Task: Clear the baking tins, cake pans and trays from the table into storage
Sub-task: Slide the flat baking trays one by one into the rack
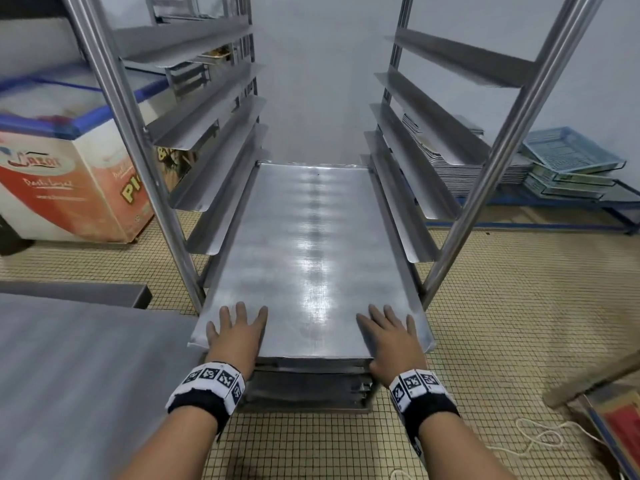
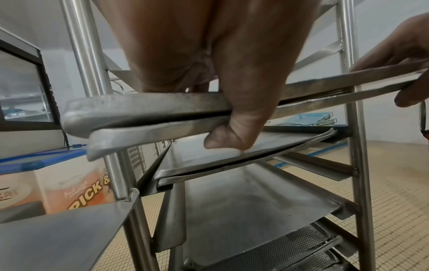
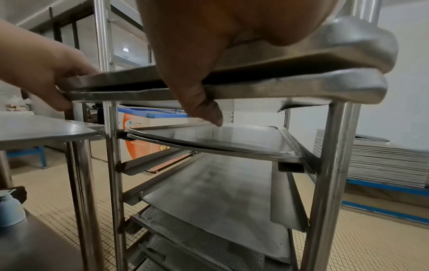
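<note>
The rack's (image 1: 512, 140) top is cut off. At six o'clock, left hand (image 1: 239, 336) and right hand (image 1: 389, 341) each pinch two stacked trays (image 1: 308, 251), fingers flat on top, thumbs beneath.

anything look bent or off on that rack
Yes: on the rack, the tray one level below the two held trays has a warped front edge, bowed with a corner curled up, so it gapes from the tray under it.

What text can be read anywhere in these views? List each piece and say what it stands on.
"PICK &" in yellow letters: front of the chest freezer left of the rack; the rest is cut off.
Red script logo, perhaps "Jazak": freezer side; too blurred to be sure.
Smaller script lines beneath it: unreadable.
Black and white marker squares, no words: wristbands on the left hand and right hand.
</note>
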Demonstrator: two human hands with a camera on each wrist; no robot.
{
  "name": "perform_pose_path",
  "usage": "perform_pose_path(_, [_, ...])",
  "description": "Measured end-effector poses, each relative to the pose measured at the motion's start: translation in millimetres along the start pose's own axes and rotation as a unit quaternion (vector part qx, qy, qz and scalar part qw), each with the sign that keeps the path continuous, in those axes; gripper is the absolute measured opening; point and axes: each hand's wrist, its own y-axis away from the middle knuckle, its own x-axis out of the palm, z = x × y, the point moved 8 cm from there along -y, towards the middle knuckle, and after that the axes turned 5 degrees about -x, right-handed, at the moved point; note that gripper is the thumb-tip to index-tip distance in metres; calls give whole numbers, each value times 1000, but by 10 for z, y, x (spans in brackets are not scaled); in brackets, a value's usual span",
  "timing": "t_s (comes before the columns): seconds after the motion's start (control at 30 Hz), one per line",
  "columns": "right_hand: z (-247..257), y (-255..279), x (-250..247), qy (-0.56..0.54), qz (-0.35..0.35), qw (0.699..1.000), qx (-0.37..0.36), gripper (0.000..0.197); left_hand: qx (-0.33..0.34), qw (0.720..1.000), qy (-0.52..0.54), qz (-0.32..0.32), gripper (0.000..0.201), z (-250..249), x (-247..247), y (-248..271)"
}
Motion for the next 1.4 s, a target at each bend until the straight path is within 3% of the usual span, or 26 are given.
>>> perform_pose_path(0.27, [-153,-473,-50,11,-13,1000,-20,80,-4,999,5,-33,106,-72,-72,-474])
perform_pose_path(0.57, [-267,-996,-153,13,-24,999,-26,74,-7,1000,1,-25,121,-119,-207,-976])
perform_pose_path(0.73, [-302,-1175,-178,15,-33,999,-27,72,-9,1000,-3,-29,104,-106,-257,-1194])
perform_pose_path(1.2, [-372,-1483,-205,18,-32,999,-29,70,13,1000,-13,25,100,-102,-401,-1432])
perform_pose_path(1.4, [-345,-1488,-145,58,-56,997,4,63,6,999,-37,-3,87,-42,-367,-1221])
